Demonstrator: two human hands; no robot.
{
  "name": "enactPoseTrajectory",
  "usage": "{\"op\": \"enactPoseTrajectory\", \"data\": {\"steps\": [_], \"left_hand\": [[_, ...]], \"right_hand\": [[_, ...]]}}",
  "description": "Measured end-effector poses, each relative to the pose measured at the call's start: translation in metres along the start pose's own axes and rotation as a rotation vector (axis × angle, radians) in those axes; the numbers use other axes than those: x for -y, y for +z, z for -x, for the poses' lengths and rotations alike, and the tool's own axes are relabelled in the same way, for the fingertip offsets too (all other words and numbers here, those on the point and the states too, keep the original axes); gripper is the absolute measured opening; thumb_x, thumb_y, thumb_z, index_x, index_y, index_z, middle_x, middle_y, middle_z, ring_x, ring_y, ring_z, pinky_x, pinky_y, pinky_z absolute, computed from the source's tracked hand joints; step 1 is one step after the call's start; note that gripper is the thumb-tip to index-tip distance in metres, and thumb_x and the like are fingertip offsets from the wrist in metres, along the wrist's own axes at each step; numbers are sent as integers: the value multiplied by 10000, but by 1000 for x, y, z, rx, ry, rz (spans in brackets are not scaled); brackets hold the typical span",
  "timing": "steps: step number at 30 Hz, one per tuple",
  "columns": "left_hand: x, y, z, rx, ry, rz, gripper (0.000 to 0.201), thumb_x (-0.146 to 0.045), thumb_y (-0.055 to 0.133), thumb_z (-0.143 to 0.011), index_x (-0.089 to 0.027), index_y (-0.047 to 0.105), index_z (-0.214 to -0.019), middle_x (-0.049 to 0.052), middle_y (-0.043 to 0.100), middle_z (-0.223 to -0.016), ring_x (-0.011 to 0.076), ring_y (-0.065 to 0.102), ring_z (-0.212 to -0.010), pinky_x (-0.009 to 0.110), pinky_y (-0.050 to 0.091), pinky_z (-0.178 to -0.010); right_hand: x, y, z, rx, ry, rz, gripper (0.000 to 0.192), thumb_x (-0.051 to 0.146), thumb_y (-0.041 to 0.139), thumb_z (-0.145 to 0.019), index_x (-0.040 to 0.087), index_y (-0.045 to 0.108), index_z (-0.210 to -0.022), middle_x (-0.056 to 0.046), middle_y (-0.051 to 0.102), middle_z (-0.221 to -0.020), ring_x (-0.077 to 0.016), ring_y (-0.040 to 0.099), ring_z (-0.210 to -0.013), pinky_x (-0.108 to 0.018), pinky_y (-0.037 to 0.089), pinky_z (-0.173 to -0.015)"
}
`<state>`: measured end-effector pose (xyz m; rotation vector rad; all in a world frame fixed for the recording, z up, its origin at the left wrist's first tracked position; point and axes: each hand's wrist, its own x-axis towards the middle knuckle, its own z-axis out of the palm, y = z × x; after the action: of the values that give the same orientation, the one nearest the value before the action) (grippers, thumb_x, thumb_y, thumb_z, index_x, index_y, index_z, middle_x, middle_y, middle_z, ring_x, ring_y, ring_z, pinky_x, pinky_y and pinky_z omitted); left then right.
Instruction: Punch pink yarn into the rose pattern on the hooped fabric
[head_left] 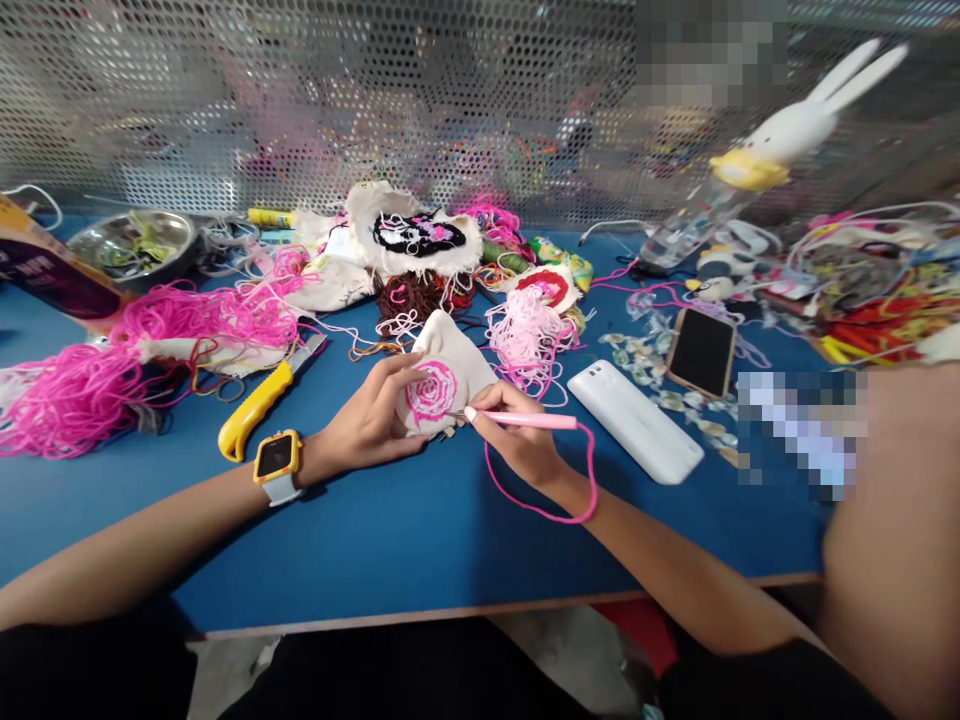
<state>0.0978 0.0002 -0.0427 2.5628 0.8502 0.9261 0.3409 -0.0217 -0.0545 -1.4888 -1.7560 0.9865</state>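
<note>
The left hand grips a piece of cream cloth near the middle of the blue desk, a little toward the near edge. Its thumb lies over the top of the cloth and its fingers curl beneath. On the cloth is a round pink pattern of stitched yarn. A yellow watch sits on the left wrist.

The right hand is closed around a pale pink needle tool, held like a pen, with its tip touching the cloth at the right rim of the pink pattern. A strand of pink yarn runs from the tool's back end and loops down under the right wrist.

Just right of the right hand lies a white case, and beyond it a phone face up among small wrapped sweets. A yellow-handled knife lies left of the left hand. Toward the left edge of the desk is a big heap of bright pink yarn, with a metal bowl near the far left corner. Along the far edge, against the perforated screen, lie more cloth pieces, one with a black and pink design, and a loose tuft of pale pink yarn. A bottle with a rabbit top leans at the far right.
</note>
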Motion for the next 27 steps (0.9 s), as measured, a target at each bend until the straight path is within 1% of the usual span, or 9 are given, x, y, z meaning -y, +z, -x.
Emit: {"op": "enactPoseTrajectory", "data": {"steps": [3,6,10,12,14,19,21,24,27], "left_hand": [[1,1,0,-2,9,-5,759,-400,713,-818,-215,282,-1415,219,346,-1422,349,459,-1299,508,513,-984],[1,1,1,-7,21,-13,780,-408,715,-815,-222,270,-1428,215,348,-1421,349,452,-1303,514,507,-994],[2,2,1,-6,9,9,776,-405,716,-816,-222,278,-1430,214,334,-1434,336,482,-1272,469,539,-949],[2,2,0,-17,20,15,770,-405,724,-807,-216,298,-1419,213,346,-1426,349,467,-1284,490,523,-966],[2,2,-1,-26,35,15,761,-399,734,-798,-205,314,-1403,215,363,-1410,359,446,-1301,518,498,-996],[0,2,-2,-21,62,8,675,-350,704,-832,-212,320,-1370,209,349,-1418,330,462,-1291,480,529,-967],[0,2,-1,-23,72,-10,670,-357,697,-836,-206,316,-1366,211,351,-1411,329,465,-1287,482,533,-960],[2,2,-1,-33,85,-37,702,-377,719,-810,-187,321,-1357,222,370,-1385,345,463,-1280,500,525,-963],[3,2,-1,-32,88,-35,703,-383,724,-805,-194,325,-1351,219,381,-1379,345,477,-1264,503,520,-960]], "right_hand": [[4,-1,0,-12,10,-67,325,609,576,-827,294,586,-745,-114,685,-861,-207,673,-828,-355,545,-737],[7,-2,0,-15,-3,-99,310,573,599,-825,281,557,-729,-111,674,-832,-189,658,-788,-352,521,-715],[8,0,1,-63,-190,-166,240,431,602,-869,245,531,-735,-45,626,-748,-158,600,-695,-332,501,-654],[8,3,1,-71,-289,-181,203,349,591,-884,216,531,-743,-16,612,-726,-143,583,-672,-304,479,-620],[8,6,1,-55,-343,-163,168,279,595,-885,194,549,-748,-6,618,-719,-130,581,-658,-280,458,-606],[10,11,-2,-70,-499,-78,99,187,640,-862,180,617,-766,-24,653,-773,-140,612,-759,-278,466,-701],[11,10,-1,-86,-497,-101,102,178,636,-862,180,614,-762,-18,646,-761,-135,609,-749,-274,464,-702],[13,6,1,-138,-405,-181,152,201,627,-862,181,571,-722,13,595,-679,-108,561,-636,-248,436,-612],[12,3,4,-166,-360,-234,193,234,631,-858,183,541,-696,29,559,-643,-96,526,-595,-235,412,-566]]}}
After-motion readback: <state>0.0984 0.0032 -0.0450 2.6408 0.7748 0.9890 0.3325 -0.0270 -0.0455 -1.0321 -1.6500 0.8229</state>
